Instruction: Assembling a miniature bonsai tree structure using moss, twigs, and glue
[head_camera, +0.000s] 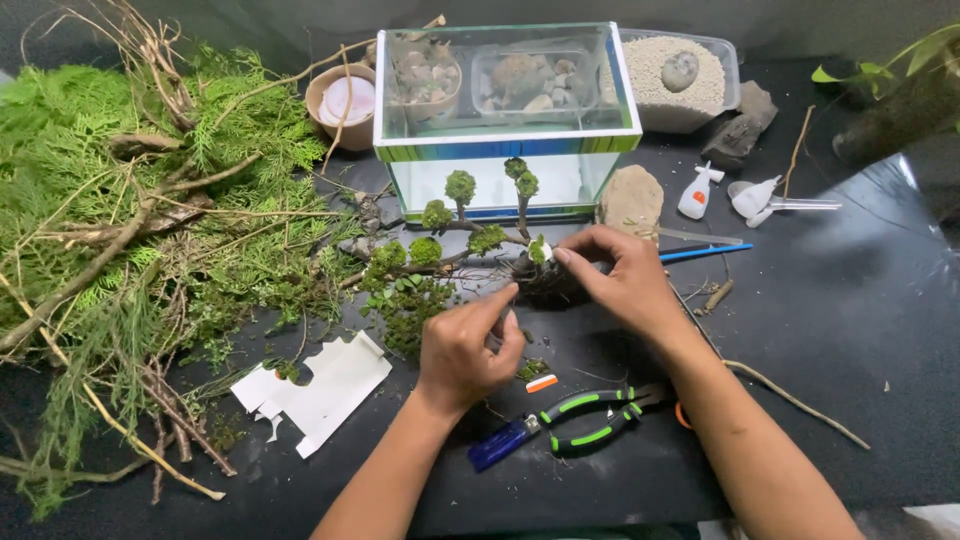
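Mossy twig tree (470, 235) lies at 12 o'clock of hands, before glass tank (505, 110). Right hand (625, 275) pinches root clump; left hand (470, 345) fingertips closed on branch. Keep grip light, steady base.

tree base (545, 285) perhaps roots, behind right hand (625, 280), foliage (120, 230) cropped left

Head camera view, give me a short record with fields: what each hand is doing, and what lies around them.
left hand: fingers touch the base of the small mossy branch tree
right hand: pinches the tree's dark root clump
in front: green-handled pliers, blue lighter
behind: glass tank
left side: pile of green cuttings
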